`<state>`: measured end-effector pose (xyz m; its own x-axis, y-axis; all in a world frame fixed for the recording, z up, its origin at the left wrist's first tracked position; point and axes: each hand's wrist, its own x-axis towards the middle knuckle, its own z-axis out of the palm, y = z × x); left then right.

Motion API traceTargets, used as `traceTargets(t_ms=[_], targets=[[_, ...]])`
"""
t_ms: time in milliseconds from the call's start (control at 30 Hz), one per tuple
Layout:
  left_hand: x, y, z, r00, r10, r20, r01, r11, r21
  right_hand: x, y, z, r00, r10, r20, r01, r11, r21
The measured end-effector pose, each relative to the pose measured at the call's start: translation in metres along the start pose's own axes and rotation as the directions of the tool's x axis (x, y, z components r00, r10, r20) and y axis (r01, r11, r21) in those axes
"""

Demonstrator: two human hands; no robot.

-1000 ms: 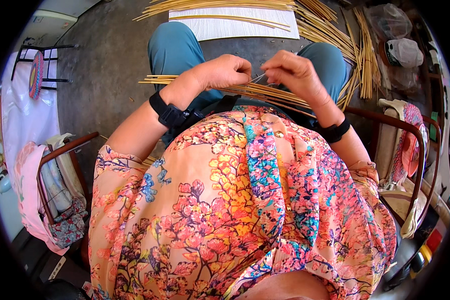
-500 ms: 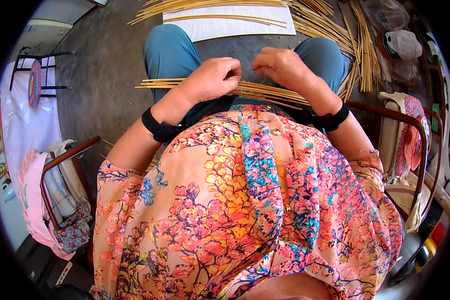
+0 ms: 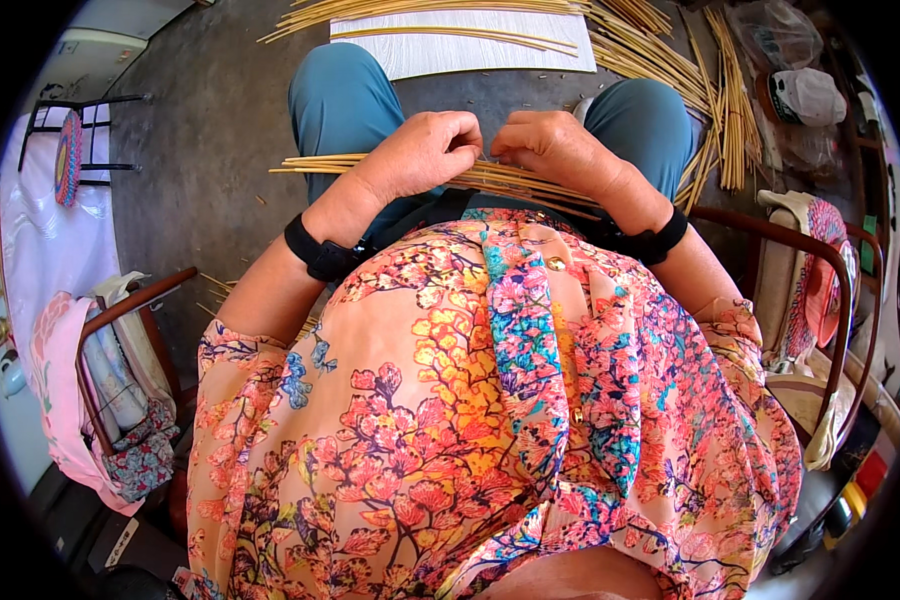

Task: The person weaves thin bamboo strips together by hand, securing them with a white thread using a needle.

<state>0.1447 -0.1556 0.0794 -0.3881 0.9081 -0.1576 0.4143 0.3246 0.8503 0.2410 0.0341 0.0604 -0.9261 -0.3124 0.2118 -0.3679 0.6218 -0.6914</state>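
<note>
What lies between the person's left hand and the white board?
In the head view, grey floor lies between the left hand and the white board.

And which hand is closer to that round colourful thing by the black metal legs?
The left hand. It is to the right of the round colourful thing, across the grey floor; the right hand is farther right, past the left one.

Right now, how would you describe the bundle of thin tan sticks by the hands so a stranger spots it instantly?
Find the lap in teal trousers, then the bare left hand and bare right hand over it. Under them runs the bundle of thin tan sticks, the only bundle crossing that lap.
</note>
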Motion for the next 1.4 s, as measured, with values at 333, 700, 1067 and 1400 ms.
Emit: traceTargets(t_ms=[333,700,1067,1400], targets=[[0.004,-0.002,0.000,0.999,-0.044,0.018,0.044,0.999,-0.007,0.002,-0.013,-0.004,0.978,0.193,0.078,-0.207,0.940,0.270],[0.011,-0.022,-0.006,0.956,-0.129,0.263,0.224,0.901,-0.372,0.000,-0.016,0.005,0.997,0.080,0.015,-0.081,0.949,0.304],[0.019,-0.028,-0.003,0.939,-0.102,0.329,0.221,0.911,-0.348,0.000,-0.014,0.010,0.998,0.063,0.014,-0.065,0.943,0.326],[0.022,-0.037,-0.002,0.931,-0.126,0.343,0.226,0.936,-0.269,0.001,-0.012,0.016,0.999,-0.025,0.028,0.021,0.993,0.119]])
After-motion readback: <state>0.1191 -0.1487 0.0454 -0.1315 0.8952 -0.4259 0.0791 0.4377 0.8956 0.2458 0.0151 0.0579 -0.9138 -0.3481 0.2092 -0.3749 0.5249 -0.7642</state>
